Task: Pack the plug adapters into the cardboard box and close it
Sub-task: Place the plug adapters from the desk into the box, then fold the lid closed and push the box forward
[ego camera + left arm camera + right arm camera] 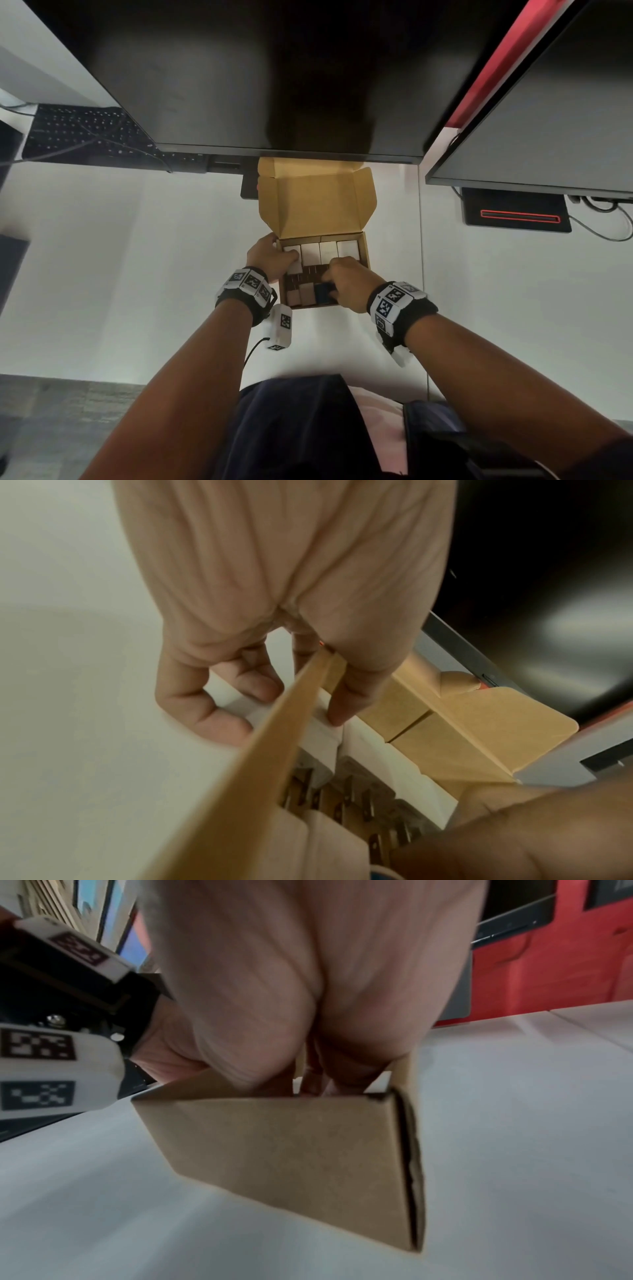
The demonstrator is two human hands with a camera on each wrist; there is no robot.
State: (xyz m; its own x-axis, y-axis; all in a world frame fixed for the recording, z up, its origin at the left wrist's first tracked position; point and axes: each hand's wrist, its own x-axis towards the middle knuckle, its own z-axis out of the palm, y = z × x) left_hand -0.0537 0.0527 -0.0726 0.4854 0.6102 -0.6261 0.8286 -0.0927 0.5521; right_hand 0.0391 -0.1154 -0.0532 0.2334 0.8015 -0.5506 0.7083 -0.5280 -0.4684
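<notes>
The brown cardboard box stands open on the white desk, its lid upright at the back. Several white plug adapters fill its back row, and beige ones lie at the front left. My left hand straddles the box's left wall, thumb inside on the leftmost white adapter, fingers curled outside. My right hand reaches into the front right and holds a dark blue adapter. In the right wrist view the front wall hides its fingertips.
A large black monitor overhangs the box's lid. A second monitor and its base stand at the right, with cables. A black keyboard lies at the back left. Bare white desk spreads on both sides.
</notes>
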